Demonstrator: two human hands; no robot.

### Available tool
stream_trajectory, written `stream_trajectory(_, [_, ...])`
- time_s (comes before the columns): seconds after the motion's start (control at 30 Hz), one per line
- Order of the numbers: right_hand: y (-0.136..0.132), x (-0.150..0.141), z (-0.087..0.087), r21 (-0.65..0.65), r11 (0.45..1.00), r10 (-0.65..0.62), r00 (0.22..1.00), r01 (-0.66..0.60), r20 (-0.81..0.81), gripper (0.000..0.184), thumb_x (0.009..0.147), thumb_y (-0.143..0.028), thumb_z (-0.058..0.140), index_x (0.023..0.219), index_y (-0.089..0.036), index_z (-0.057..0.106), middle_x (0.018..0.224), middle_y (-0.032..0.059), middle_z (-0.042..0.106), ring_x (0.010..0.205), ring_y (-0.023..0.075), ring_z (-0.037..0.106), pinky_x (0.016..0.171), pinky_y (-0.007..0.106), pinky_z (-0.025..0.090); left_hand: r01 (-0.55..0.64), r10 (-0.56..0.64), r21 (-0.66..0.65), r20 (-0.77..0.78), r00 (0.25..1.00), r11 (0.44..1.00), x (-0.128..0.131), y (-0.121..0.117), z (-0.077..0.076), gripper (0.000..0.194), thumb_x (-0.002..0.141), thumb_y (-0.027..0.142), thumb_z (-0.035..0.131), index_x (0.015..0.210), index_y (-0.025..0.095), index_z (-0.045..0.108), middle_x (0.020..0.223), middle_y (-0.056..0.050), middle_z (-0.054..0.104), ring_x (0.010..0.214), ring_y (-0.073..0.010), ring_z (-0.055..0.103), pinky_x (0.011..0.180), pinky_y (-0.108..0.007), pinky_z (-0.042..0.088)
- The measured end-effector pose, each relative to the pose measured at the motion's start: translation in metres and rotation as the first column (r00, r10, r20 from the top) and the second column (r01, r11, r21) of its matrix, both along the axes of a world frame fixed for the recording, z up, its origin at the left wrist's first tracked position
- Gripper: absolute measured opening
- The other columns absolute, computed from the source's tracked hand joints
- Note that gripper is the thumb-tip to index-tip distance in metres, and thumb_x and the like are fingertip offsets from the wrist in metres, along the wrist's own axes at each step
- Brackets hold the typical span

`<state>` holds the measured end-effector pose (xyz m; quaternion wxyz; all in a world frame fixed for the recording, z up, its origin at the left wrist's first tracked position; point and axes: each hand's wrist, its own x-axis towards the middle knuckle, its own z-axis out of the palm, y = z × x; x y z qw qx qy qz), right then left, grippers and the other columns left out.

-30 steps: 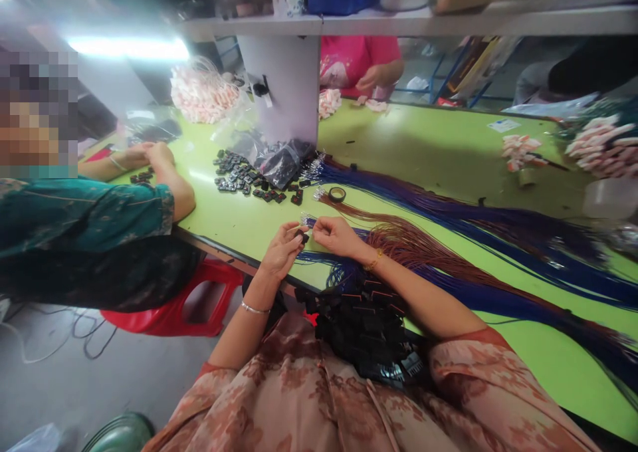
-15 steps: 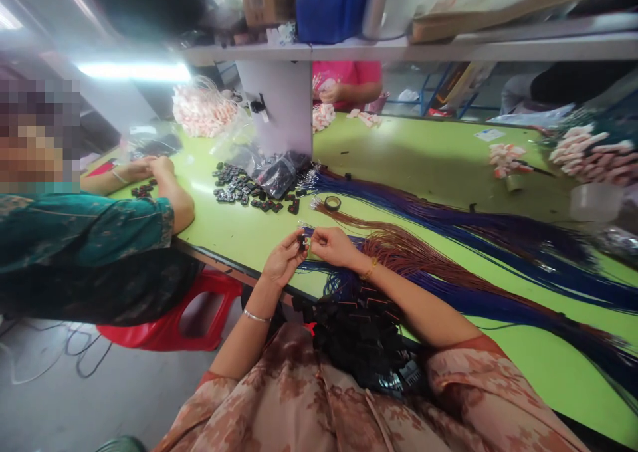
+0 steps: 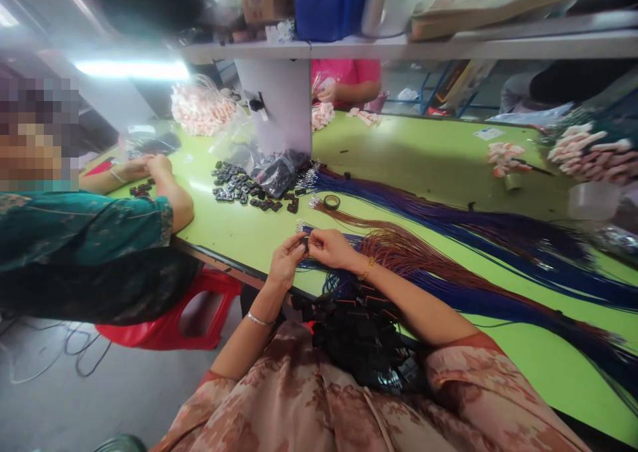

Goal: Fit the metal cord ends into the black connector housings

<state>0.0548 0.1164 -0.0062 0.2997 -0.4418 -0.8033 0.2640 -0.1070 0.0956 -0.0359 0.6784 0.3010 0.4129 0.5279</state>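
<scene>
My left hand [image 3: 285, 260] is closed, with a small black connector housing [image 3: 305, 242] pinched at its fingertips. Right against it, my right hand [image 3: 333, 248] is closed in a pinch at the housing; what its fingers hold is hidden, too small to make out. Blue wires [image 3: 312, 264] pass below both hands, and silver wire terminals [image 3: 300, 226] show just beyond the fingertips. A bundle of brown wires [image 3: 399, 256] runs to the right past my right wrist. On my lap lies a heap of black connectors [image 3: 359, 336].
Loose black housings [image 3: 234, 185] are piled beyond my left hand, near a plastic bag [image 3: 276, 176]. A roll of black tape [image 3: 331, 203] sits close to more blue wires [image 3: 423, 219]. A co-worker's arm [image 3: 177, 199] rests at left. Overhead runs a shelf [image 3: 389, 48].
My hands have come together, and my right fingers now meet the black housing in my left hand. The housing is more covered than before.
</scene>
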Motion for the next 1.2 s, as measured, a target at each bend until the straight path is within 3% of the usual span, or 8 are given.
stream_trajectory(0.17, [0.0,0.001,-0.003,0.008,0.998,0.058,0.996,-0.059,0.071,0.016,0.081,-0.022,0.05,0.068,-0.016,0.057,0.061,-0.0006,0.057,0.054,0.0091,0.039,0.055,0.022,0.024,-0.071,0.07,-0.007,-0.033,0.997,0.997,0.003,-0.003,-0.002,0.039,0.061,0.022,0.081,0.098,0.016,0.07,0.085,-0.003,0.068,0.071,-0.0086,0.061,0.07,-0.022,0.049])
stream_trajectory(0.33, [-0.003,-0.002,-0.002,0.023,1.0,0.01,0.985,-0.014,0.173,0.017,0.08,-0.024,0.053,0.067,-0.016,0.058,0.061,0.0018,0.059,0.053,0.0104,0.04,0.054,0.025,0.021,-0.06,0.06,0.01,-0.074,0.995,0.998,0.005,-0.005,-0.003,0.041,0.057,0.021,0.082,0.096,0.014,0.069,0.082,-0.003,0.069,0.07,-0.0103,0.061,0.068,-0.023,0.05])
stream_trajectory(0.43, [0.005,0.004,0.002,-0.022,0.999,0.029,0.987,-0.025,0.16,0.018,0.083,-0.024,0.05,0.072,-0.016,0.062,0.067,0.0025,0.064,0.057,0.011,0.047,0.056,0.023,0.026,-0.044,0.044,-0.001,-0.084,0.996,0.999,0.003,-0.005,0.0,0.04,0.059,0.021,0.081,0.097,0.014,0.069,0.081,-0.003,0.068,0.069,-0.0095,0.06,0.068,-0.023,0.05])
stream_trajectory(0.5, [0.017,0.011,0.005,-0.022,0.999,-0.041,0.986,0.045,0.164,0.019,0.085,-0.023,0.046,0.081,-0.016,0.064,0.076,0.0038,0.067,0.065,0.0124,0.053,0.06,0.023,0.03,-0.052,0.052,-0.005,-0.08,0.995,0.999,0.0,-0.004,0.003,0.039,0.06,0.02,0.08,0.096,0.015,0.069,0.081,-0.002,0.066,0.07,-0.009,0.06,0.069,-0.023,0.05])
stream_trajectory(0.6, [0.036,0.019,0.004,-0.001,0.981,-0.181,0.921,0.193,0.344,0.017,0.082,-0.024,0.052,0.088,-0.016,0.066,0.087,0.0079,0.069,0.075,0.0168,0.057,0.062,0.025,0.031,-0.061,0.06,-0.017,-0.064,0.996,0.998,-0.003,-0.002,0.01,0.037,0.06,0.019,0.079,0.095,0.016,0.069,0.082,-0.001,0.065,0.072,-0.0088,0.061,0.071,-0.023,0.05])
stream_trajectory(0.7, [0.046,0.02,-0.001,-0.046,0.976,-0.162,0.856,0.211,0.491,0.016,0.081,-0.024,0.054,0.087,-0.016,0.067,0.092,0.0111,0.07,0.08,0.0202,0.06,0.063,0.027,0.033,-0.033,0.032,-0.029,-0.035,0.999,0.999,0.001,-0.001,0.015,0.036,0.061,0.019,0.078,0.095,0.017,0.068,0.083,-0.001,0.065,0.074,-0.0092,0.061,0.073,-0.023,0.05])
stream_trajectory(1.03, [0.04,0.015,0.004,0.053,0.97,-0.214,0.732,0.237,0.647,0.024,0.087,-0.019,0.044,0.105,-0.012,0.058,0.101,0.019,0.067,0.089,0.0264,0.063,0.069,0.03,0.038,-0.018,0.02,-0.053,0.049,0.999,0.998,0.011,0.006,0.004,0.033,0.063,0.017,0.076,0.094,0.016,0.067,0.083,-0.001,0.063,0.075,-0.0098,0.062,0.079,-0.028,0.049])
stream_trajectory(1.2, [0.044,0.013,0.007,0.038,0.966,-0.243,0.844,0.256,0.477,0.021,0.089,-0.023,0.042,0.096,-0.013,0.059,0.086,0.0133,0.068,0.073,0.0206,0.059,0.065,0.028,0.036,-0.016,0.019,-0.041,0.066,0.998,0.999,0.011,0.007,-0.001,0.033,0.063,0.017,0.076,0.095,0.016,0.066,0.084,-0.001,0.063,0.077,-0.0103,0.061,0.079,-0.027,0.048])
